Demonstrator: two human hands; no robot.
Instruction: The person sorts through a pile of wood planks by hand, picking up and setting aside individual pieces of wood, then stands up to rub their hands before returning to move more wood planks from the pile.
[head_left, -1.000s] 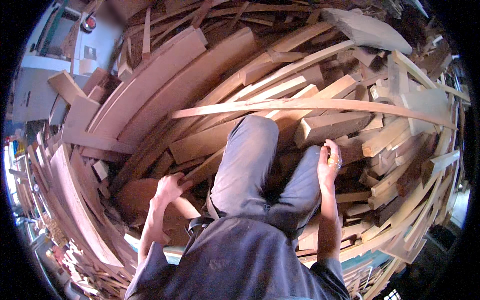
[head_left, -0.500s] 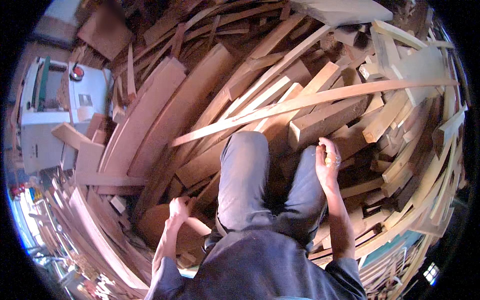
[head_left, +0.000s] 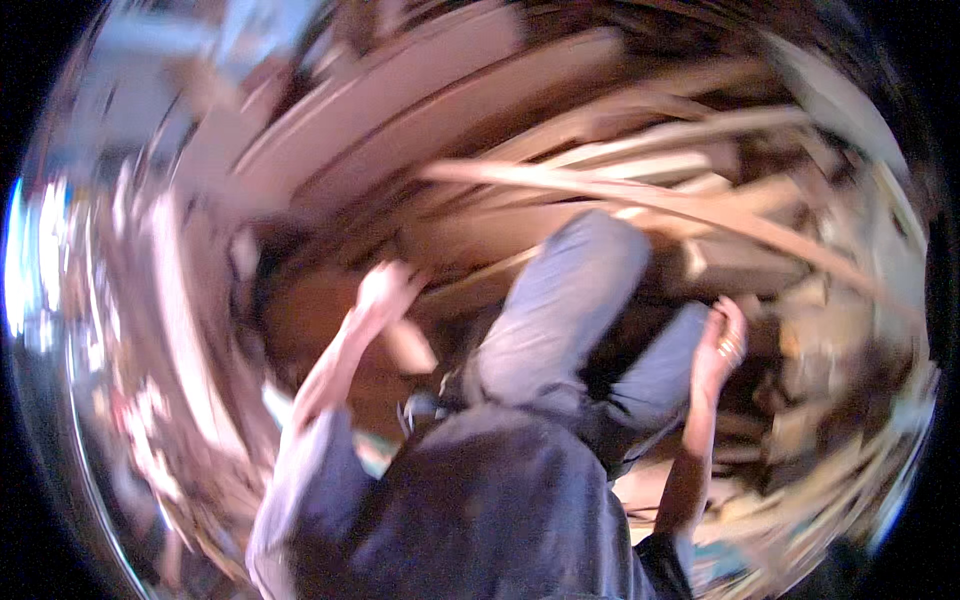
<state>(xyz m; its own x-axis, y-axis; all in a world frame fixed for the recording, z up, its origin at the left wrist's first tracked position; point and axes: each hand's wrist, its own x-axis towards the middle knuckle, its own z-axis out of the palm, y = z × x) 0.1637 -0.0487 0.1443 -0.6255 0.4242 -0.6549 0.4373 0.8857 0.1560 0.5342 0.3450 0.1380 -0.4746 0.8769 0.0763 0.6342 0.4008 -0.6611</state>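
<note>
Matt cloth trousers; wooden boards, seemingly smooth through blur.

Dark shirt over faded trousers

The shirt is a deep, bluish charcoal, plain and loosely cut, its surface blurred. At its left side a short, wide sleeve looks lighter, a greyish blue; at its right side the other sleeve is darker. Beyond the shirt's hem, the trousers are blue-grey, paler and dusty-looking along the left leg, with darker folds nearest the shirt. Beyond the shirt's right sleeve, the right hand wears something shiny, perhaps rings, too blurred to count.
</note>
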